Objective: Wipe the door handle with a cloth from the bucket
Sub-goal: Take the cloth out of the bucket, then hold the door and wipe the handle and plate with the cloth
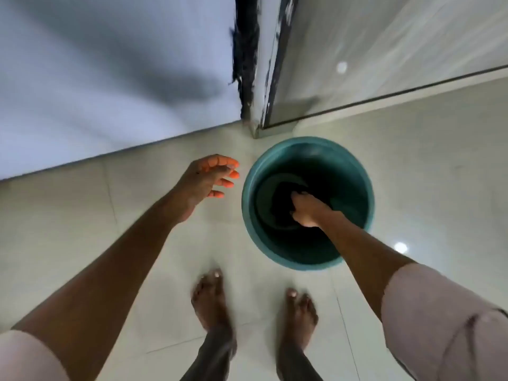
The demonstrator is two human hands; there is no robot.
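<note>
While the right hand [305, 209] is down inside the one teal bucket [357, 171], fingers clenched on one dark cloth [283, 199], the left hand [204, 182] hangs beside the rim, fingers spread. Two bare feet [211, 303] on tile floor [426, 166]; door handle not in view.

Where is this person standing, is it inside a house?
Probably indoors, by a doorway in a home: glossy pale floor tiles, a worn door frame, and a round teal plastic bucket holding a dark cloth.

Right hand [305, 210] gripping dark cloth [283, 199] inside teal bucket [248, 213], left hand [209, 177] spread
</note>
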